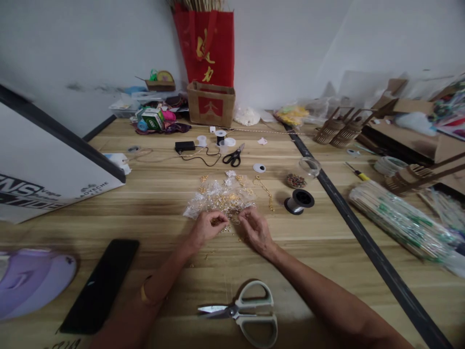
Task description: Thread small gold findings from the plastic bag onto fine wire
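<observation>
My left hand (206, 228) and my right hand (256, 229) rest close together on the wooden table (163, 203), at the near edge of a clear plastic bag (220, 196) full of small gold pieces. The left hand's fingers are curled in on some of those gold pieces. Fingertips of the right hand pinch at the bag's edge; what they grip is too small to make out. A few gold bits lie scattered on the wood beneath both hands. A gold chain (266, 191) lies just right of the bag.
Large grey-handled scissors (244, 310) lie near me, a black phone (100, 283) to the left. A wire spool (299, 201), bead dish (296, 181), small black scissors (233, 156), a red bag (205, 43) and a stick bundle (399, 220) sit beyond.
</observation>
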{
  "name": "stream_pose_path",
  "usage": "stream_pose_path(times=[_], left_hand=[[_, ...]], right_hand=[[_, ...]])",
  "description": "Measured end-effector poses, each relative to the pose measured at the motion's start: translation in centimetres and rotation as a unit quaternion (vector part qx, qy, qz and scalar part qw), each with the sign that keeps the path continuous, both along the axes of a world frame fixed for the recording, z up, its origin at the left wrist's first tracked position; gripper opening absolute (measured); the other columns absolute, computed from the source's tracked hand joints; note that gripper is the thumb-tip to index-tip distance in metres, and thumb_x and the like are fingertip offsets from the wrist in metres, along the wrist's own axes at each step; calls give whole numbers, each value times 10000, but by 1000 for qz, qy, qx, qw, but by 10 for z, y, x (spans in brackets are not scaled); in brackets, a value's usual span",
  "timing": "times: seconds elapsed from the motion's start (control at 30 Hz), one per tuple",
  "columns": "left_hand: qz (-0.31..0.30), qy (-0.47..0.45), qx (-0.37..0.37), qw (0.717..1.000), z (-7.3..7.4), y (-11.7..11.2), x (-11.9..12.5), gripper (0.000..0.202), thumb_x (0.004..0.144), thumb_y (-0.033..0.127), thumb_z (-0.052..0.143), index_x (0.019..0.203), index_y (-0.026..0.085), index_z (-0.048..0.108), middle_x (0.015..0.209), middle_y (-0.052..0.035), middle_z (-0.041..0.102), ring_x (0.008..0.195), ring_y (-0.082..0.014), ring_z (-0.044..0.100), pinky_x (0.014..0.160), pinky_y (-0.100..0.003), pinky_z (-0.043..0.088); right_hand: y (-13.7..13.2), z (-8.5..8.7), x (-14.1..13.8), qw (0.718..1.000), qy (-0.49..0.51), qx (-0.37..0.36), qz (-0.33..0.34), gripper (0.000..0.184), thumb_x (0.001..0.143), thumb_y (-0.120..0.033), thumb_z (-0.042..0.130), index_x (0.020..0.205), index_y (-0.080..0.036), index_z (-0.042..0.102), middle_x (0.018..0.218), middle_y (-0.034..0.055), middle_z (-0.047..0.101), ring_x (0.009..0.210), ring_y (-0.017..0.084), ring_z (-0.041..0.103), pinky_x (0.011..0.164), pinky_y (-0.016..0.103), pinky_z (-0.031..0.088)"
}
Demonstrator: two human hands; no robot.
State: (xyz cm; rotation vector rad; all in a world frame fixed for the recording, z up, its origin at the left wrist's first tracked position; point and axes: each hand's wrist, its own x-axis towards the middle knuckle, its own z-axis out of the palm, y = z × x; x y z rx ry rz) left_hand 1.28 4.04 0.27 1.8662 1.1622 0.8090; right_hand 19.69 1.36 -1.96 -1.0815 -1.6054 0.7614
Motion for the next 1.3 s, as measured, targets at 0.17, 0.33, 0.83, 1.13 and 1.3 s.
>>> stream_pose_path(times=[0.17, 0.33, 0.83, 1.13, 1.3], left_hand=[[-13, -44, -51, 998, -1, -1, 2, 85, 722, 188, 625, 710, 118, 671, 669, -31, 683, 609, -123, 590, 587, -203, 449], [-21, -65, -74, 995, -1, -1, 3, 92, 716, 198, 624, 706, 116, 662, 638, -21, 659, 574, -108, 562, 546, -191, 426], [-34, -64, -82, 994, -5, -3, 5, 40, 706, 146, 618, 692, 125, 650, 654, -13, 655, 595, -105, 564, 561, -188, 429], [-61, -31, -75, 995, -4, -4, 5, 58, 712, 170, 622, 708, 128, 661, 675, -25, 665, 645, -125, 581, 616, -210, 462], [-74, -29, -81, 994, -5, -4, 2, 74, 720, 190, 620, 729, 129, 661, 698, -32, 669, 662, -137, 591, 635, -226, 473]], right_hand=[[0, -1, 0, 1000, -4, 22, 16, 152, 903, -299, 474, 827, -191, 549, 793, 30, 556, 765, 156, 517, 725, 279, 420], [-1, 1, 0, 999, -17, 28, 37, 139, 908, -282, 468, 839, -193, 550, 814, 38, 573, 785, 161, 533, 744, 293, 430], [-6, 9, -1, 985, -119, 109, 59, 122, 922, -233, 428, 850, -201, 521, 775, 42, 570, 737, 167, 506, 691, 304, 412], [-6, 6, -1, 980, -139, 120, 72, 132, 928, -239, 417, 867, -199, 528, 791, 48, 582, 744, 171, 504, 698, 306, 398], [-6, 5, 0, 979, -152, 111, 85, 125, 924, -227, 418, 868, -207, 528, 799, 49, 581, 752, 177, 505, 712, 320, 402]])
